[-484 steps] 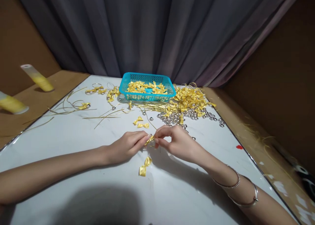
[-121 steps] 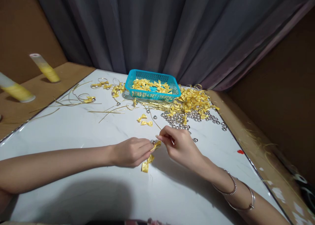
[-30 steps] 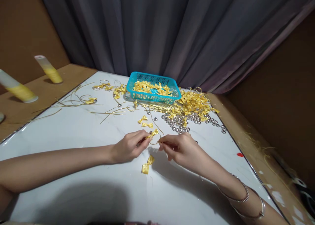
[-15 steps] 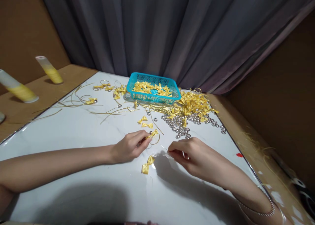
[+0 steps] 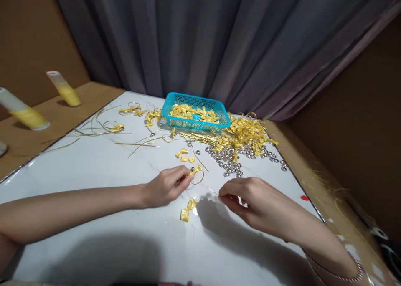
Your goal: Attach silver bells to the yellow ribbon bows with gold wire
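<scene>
1. pinching here with the left hand, thumb and fingertips clamped on a yellow bow, covering one end of it, over the white table.
2. showing a silver bead at the bow's far side and a gold loop curving out toward the right.
3. gripping opposite with the right hand, thumb and forefinger together on a thin pale strand, too fine to follow as far as the loop.
4. lying on the table, nearer the body, with another bow; farther off, with two loose bows and a gold wire.
5. crowding in beyond the right hand with silver beads, then a heap of bows.
6. sitting farthest back with a blue basket, bows inside, before a grey curtain.
7. leaning off left with yellow-wound tubes.
</scene>
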The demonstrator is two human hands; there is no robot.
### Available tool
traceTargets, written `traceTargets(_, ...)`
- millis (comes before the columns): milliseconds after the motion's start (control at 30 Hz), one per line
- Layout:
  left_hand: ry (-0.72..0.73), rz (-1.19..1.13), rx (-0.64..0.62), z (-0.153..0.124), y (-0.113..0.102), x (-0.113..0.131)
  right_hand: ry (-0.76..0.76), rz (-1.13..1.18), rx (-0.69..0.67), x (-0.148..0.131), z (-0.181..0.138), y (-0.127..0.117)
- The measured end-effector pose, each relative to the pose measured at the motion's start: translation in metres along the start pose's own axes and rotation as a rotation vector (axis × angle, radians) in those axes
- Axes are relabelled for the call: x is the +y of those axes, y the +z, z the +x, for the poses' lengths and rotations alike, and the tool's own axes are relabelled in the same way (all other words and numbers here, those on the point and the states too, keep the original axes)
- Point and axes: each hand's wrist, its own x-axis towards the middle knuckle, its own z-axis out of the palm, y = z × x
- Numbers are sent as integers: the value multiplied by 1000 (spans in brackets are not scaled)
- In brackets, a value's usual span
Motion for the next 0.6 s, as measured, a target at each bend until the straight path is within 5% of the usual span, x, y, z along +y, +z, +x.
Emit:
traceTargets(367, -8, -17, 0, 0, 0, 1, 166, 439, 189, 6, 37, 16)
traceTargets(500, -6, -18, -2, 0, 0, 1, 145, 470, 363, 2, 40, 21)
traceTargets(600, -13, -12, 3, 1, 0, 1, 159, 443, 352, 1, 38, 27)
